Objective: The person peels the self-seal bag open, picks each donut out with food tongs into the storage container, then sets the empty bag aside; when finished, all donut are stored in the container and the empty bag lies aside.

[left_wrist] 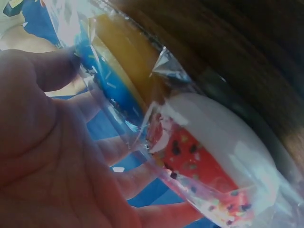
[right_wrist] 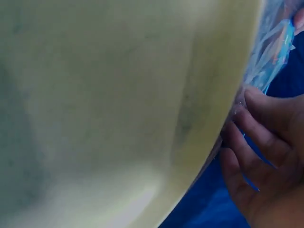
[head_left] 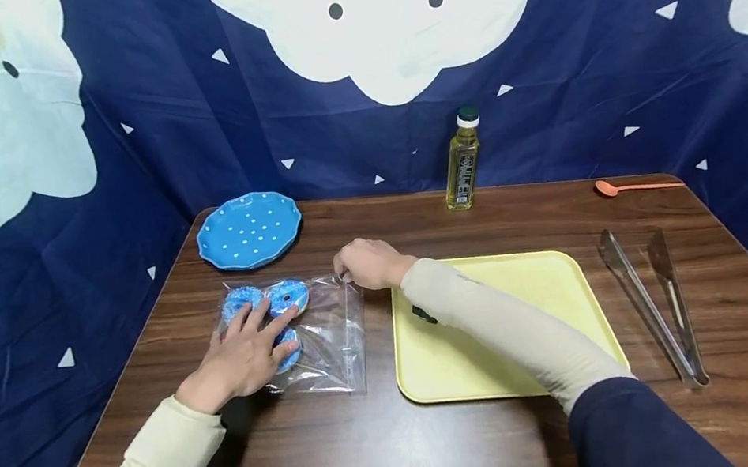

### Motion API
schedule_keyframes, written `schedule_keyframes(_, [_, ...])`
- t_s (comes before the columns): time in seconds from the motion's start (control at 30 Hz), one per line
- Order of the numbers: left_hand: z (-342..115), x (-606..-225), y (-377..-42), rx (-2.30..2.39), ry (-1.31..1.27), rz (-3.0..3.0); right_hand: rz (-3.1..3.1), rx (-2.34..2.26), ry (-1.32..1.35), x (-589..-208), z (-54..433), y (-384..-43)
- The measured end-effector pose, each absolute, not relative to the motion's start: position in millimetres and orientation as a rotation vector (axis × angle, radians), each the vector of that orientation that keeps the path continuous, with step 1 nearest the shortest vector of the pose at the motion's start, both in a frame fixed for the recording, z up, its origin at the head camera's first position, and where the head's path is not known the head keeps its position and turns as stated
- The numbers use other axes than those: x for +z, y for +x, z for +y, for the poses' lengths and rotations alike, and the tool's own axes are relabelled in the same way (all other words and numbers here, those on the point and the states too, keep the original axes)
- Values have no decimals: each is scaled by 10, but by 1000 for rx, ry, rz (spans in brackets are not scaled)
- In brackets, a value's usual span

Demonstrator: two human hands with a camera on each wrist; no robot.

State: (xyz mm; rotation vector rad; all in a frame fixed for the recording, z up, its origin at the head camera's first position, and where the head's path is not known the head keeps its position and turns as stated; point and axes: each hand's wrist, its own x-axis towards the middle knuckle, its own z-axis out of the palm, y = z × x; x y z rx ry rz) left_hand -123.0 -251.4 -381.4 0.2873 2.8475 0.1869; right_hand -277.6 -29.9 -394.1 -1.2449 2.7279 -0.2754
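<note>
A clear plastic bag [head_left: 333, 351] lies on the table at the left, with blue-iced doughnuts [head_left: 286, 297] inside. Spread fingers of my left hand [head_left: 244, 357] rest over the bag and partly cover the doughnuts. From close by, the left wrist view shows a blue-iced doughnut [left_wrist: 118, 85] and one with red sprinkled icing [left_wrist: 190, 156] behind the film, beside that hand's fingers. At the bag's upper right corner, my right hand [head_left: 369, 263] pinches the edge between thumb and fingers; the right wrist view shows thumb and fingertips meeting at the film.
Under my right forearm is a yellow tray [head_left: 508, 370]. A blue dotted plate [head_left: 249, 231] sits at the back left, and an oil bottle [head_left: 462, 161] stands at the back. Metal tongs [head_left: 651, 314] and an orange spoon [head_left: 636, 186] lie on the right.
</note>
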Motion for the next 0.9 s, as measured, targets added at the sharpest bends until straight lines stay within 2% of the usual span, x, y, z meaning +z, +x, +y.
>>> schedule_keyframes(0.2, [-2550, -3810, -1252, 198, 271, 2839, 2815, -167, -1337, -3969, -293, -2837])
schedule_keyframes(0.9, [-2620, -3807, -1282, 232, 294, 2840, 2745, -239, -1468, -3874, -83, -2823])
